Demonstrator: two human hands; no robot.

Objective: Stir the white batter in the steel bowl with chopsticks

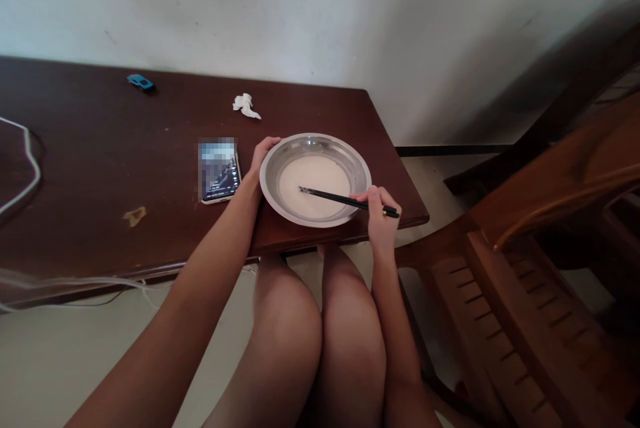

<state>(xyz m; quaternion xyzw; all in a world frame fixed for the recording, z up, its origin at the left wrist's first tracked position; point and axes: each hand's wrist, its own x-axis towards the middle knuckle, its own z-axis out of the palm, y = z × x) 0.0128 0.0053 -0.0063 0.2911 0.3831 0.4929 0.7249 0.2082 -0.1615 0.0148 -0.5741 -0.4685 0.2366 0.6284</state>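
A: Bowl, quick. Where?
B: Metal bowl point(311, 142), on the dark wooden table point(125, 155), near the front edge, toward the right end. Pale liquid point(325, 178) inside, covering the bottom.
A: Left hand?
B: Left hand point(263, 152) is against the bowl's left side, fingers at the rim and partly hidden by it. Can't tell how firmly they grip, or whether they do.
A: Right?
B: Right hand point(383, 213) is clenched round black chopsticks point(337, 198), just beside the right rim. The two sticks lie close together, slanting over the bowl, tips at the liquid left of its middle (dipped or just above, can't tell).
A: Other stuff on the table?
B: Phone point(220, 171), lying left of the bowl near the left forearm, screen up, part of it pixelated. Crumpled white tissue point(245, 106) behind the phone, toward the wall point(300, 21). Blue toy car point(140, 83) farther left, near the back edge. White cable point(34, 161) at far left.
A: Off the table?
B: Wooden chair point(475, 295) on the right. The person's bare knees point(295, 321) are below the front edge.
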